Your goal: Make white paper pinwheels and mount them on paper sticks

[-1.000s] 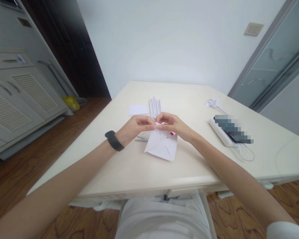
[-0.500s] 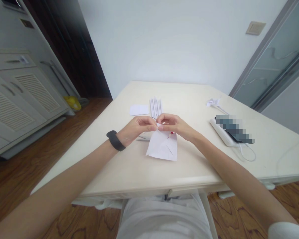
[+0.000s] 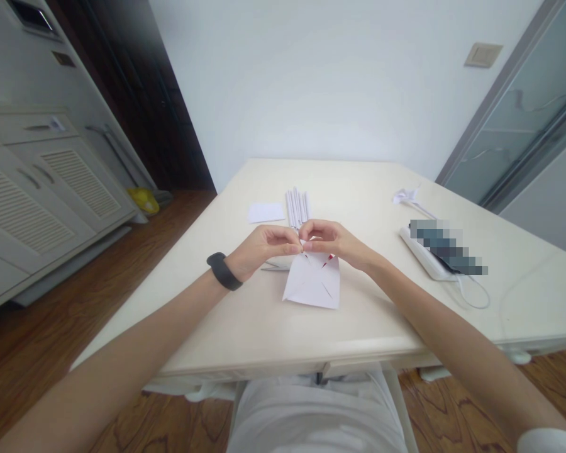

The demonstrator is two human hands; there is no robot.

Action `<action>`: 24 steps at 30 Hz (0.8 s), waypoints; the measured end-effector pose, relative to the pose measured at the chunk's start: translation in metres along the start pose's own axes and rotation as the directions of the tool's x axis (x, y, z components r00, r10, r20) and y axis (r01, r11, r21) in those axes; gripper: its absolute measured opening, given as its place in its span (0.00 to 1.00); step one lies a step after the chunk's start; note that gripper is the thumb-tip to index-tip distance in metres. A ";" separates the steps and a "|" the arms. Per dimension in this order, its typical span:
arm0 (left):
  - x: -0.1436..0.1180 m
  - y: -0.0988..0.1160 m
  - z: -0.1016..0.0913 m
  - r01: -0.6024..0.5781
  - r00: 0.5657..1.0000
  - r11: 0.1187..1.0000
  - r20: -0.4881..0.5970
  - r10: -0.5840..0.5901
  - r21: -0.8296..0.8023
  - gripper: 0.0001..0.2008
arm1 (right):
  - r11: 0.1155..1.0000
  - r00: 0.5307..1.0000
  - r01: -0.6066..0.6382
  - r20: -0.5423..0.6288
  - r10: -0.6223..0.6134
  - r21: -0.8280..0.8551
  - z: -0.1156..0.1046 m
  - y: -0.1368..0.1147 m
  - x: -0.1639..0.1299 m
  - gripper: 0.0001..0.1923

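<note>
A square sheet of white paper [image 3: 312, 284] with slits running in from its corners hangs just in front of both hands, over the table. My left hand [image 3: 274, 250] pinches its far corner between thumb and index finger. My right hand [image 3: 338, 244] grips the same far edge, its fingertips almost touching those of the left. Something red [image 3: 329, 258] shows by the slit near the right hand; I cannot tell what it is. Beyond the hands lie several thin white rolled paper sticks [image 3: 298, 206], their near ends partly hidden.
White paper pieces [image 3: 266, 212] lie left of the sticks. A paper pinwheel [image 3: 406, 196] on a stick rests at the back right. Nearer, a dark blurred-out device [image 3: 446, 246] lies on a white box [image 3: 419, 255] with a cable. A light grey object [image 3: 276, 264] is partly hidden beneath the left hand.
The view has shifted slightly. The fingers have shifted a little at the sheet's far corner, and the slits there show more plainly. Both hands still hold the paper.
</note>
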State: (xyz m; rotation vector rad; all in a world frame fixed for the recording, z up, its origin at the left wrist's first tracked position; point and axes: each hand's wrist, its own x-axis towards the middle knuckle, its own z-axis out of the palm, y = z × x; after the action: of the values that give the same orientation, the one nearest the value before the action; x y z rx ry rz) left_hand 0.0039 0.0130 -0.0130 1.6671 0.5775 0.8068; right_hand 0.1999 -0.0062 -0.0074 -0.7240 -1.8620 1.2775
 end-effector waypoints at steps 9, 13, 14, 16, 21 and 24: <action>0.000 0.001 0.000 0.005 1.000 0.999 0.010 -0.005 0.048 0.06 | 1.000 1.000 -0.014 -0.022 0.014 -0.021 0.000 -0.001 0.000 0.06; -0.001 -0.001 -0.001 -0.001 1.000 0.999 0.009 0.001 0.049 0.06 | 0.999 0.999 -0.039 -0.033 0.038 -0.026 0.000 -0.001 0.000 0.07; 0.000 -0.001 -0.001 -0.008 1.000 0.999 0.011 0.007 0.048 0.06 | 0.999 0.999 -0.042 -0.033 0.041 -0.029 0.000 -0.001 0.000 0.08; 0.000 -0.002 -0.001 -0.020 1.000 0.999 0.018 0.019 0.040 0.06 | 0.999 0.999 -0.041 -0.033 0.040 -0.035 -0.001 -0.001 0.000 0.08; 0.001 -0.002 0.001 -0.039 0.999 0.999 0.015 0.039 0.014 0.06 | 0.996 0.999 -0.044 -0.029 0.042 -0.075 -0.002 -0.001 -0.001 0.10; 0.001 -0.001 0.002 -0.040 0.999 0.999 0.015 0.040 0.024 0.06 | 0.994 0.999 -0.041 -0.024 0.039 -0.104 -0.002 -0.002 -0.001 0.10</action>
State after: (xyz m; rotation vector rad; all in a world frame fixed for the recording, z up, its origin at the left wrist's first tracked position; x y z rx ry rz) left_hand 0.0061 0.0130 -0.0142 1.7102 0.5472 0.8189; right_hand 0.2022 -0.0064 -0.0055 -0.8311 -1.9163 1.1990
